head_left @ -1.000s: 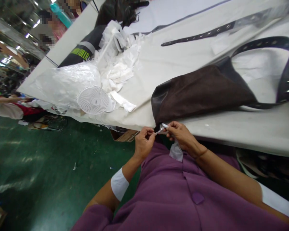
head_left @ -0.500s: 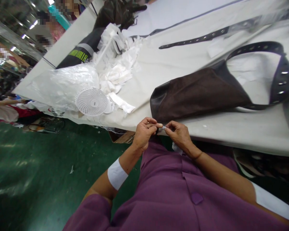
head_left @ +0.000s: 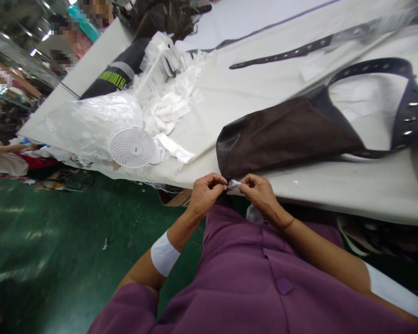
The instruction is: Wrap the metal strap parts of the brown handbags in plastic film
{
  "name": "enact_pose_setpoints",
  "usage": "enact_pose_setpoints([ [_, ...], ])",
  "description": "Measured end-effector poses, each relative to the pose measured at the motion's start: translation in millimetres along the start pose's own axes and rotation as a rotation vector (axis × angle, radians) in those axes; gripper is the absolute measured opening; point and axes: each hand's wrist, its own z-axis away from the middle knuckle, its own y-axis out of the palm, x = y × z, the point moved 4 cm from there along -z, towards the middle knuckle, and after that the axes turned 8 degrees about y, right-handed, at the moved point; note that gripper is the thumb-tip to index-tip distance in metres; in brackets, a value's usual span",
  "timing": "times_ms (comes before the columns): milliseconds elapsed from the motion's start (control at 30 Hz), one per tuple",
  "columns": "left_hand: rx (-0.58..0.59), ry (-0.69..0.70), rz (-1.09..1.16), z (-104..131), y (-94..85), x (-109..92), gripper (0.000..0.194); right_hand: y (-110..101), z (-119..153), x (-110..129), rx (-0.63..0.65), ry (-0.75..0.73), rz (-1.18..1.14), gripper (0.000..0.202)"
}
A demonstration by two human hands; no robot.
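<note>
At the table's front edge, my left hand is closed in a pinch; what sits between its fingertips is too small to make out. Close beside it, my right hand pinches a small crumpled white scrap, which looks like thin paper or plastic and spans the gap between my fingertips. Just beyond my hands lies a dark brown bag with black end panels, on its side. Its black strap, studded with metal eyelets, loops out to the right.
A white round fan lies among clear plastic wrap and crumpled white paper on the left of the white table. Behind lies another eyeleted strap. A person in red and white is at far left.
My fingertips have moved slightly apart, my left hand shifting a little left and down. More of the white scrap now shows, looser and wider between my hands.
</note>
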Motion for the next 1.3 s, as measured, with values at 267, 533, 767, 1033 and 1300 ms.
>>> enact_pose_setpoints([
  [267,-0.274,-0.12,0.167,35,9.1,31,0.019,17,8,-12,0.285,0.396,-0.576,0.029],
  [533,-0.521,-0.21,0.292,56,28.2,64,0.022,17,9,-17,0.272,0.493,-0.657,0.028],
  [767,-0.496,-0.254,0.349,57,31.0,68,0.019,22,11,-15,0.361,0.535,-0.762,0.024],
  [1033,-0.363,-0.397,0.642,53,41.3,72,0.021,20,9,-16,0.315,0.473,-0.721,0.027],
  [1300,-0.363,-0.223,0.275,49,32.1,58,0.013,21,11,-16,0.285,0.47,-0.699,0.026],
])
